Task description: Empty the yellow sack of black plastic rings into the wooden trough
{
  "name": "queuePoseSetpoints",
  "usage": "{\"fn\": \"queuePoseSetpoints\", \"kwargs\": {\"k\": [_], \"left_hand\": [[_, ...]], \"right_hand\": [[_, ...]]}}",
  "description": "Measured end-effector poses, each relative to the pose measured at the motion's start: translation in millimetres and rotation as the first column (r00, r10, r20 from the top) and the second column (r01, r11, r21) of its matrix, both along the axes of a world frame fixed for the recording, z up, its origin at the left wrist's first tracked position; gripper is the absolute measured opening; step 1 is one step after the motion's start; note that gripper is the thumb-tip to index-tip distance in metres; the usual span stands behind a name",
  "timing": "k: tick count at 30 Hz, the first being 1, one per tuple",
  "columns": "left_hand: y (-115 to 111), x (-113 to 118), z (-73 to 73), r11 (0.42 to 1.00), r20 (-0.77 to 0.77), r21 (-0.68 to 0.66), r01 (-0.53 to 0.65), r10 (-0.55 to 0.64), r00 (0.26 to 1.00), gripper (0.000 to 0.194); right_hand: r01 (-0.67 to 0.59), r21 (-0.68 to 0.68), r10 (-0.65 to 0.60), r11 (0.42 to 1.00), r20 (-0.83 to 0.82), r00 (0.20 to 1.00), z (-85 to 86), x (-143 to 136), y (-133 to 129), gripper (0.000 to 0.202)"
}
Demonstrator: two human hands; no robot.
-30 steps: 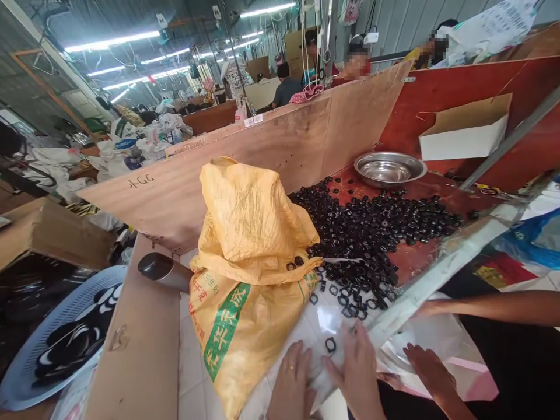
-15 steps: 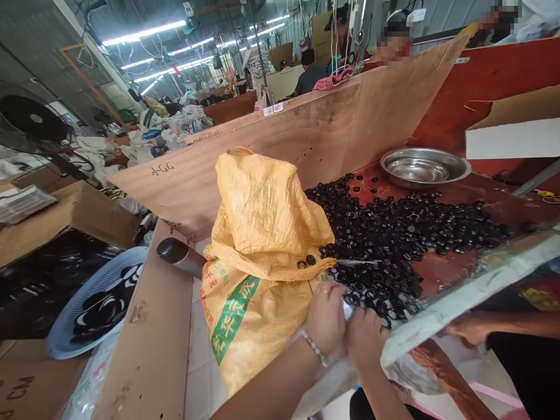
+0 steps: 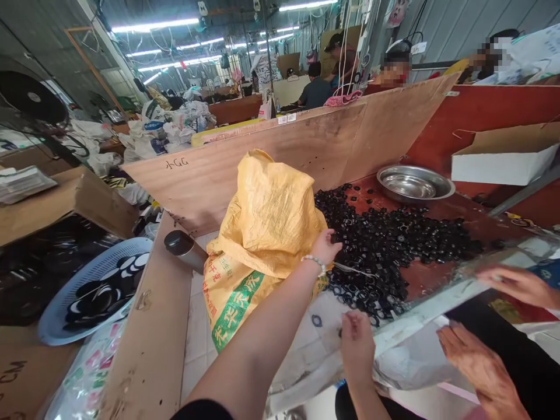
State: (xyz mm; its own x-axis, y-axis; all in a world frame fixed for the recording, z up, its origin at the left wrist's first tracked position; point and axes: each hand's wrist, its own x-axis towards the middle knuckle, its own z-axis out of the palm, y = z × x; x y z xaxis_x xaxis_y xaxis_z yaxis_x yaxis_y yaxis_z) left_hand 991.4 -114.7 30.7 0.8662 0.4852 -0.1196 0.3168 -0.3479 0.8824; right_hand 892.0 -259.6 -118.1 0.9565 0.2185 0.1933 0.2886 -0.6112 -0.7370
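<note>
Workshop surface (image 3: 437,274): black ring heap (image 3: 385,245) lies right of your left hand (image 3: 326,248), loosely open at yellow sack (image 3: 266,216). Right hand (image 3: 356,344) nearer, grip unclear.

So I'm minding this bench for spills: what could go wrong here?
The black rings are heaped loose right up to the table's front edge, so a sweep by the left hand could push some off. The yellow sack slumps against the heap and may tip. The right hand and a co-worker's hand work close together and could bump.
</note>
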Motion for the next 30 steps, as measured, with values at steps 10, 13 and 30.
{"fn": "queuePoseSetpoints", "kwargs": {"k": [10, 13, 30], "left_hand": [[-58.9, -175.6, -68.6, 0.998, 0.011, -0.012, 0.064, -0.064, 0.998, 0.05], [-56.9, -213.1, -119.5, 0.949, -0.375, 0.193, 0.248, -0.162, 0.913, 0.076], [-36.3, -189.8, -173.5, 0.86, -0.475, 0.33, 0.389, -0.205, 0.856, 0.071]], "right_hand": [[0.202, -0.242, -0.137, 0.949, 0.262, 0.955, -25.4, -1.9, -17.0, 0.101], [0.26, -0.407, -0.132, 0.875, 0.317, 0.939, -22.4, 41.3, -11.4, 0.094], [-0.011, -0.491, 0.088, 0.871, 0.134, 0.987, -9.4, 190.6, 121.5, 0.067]]}}
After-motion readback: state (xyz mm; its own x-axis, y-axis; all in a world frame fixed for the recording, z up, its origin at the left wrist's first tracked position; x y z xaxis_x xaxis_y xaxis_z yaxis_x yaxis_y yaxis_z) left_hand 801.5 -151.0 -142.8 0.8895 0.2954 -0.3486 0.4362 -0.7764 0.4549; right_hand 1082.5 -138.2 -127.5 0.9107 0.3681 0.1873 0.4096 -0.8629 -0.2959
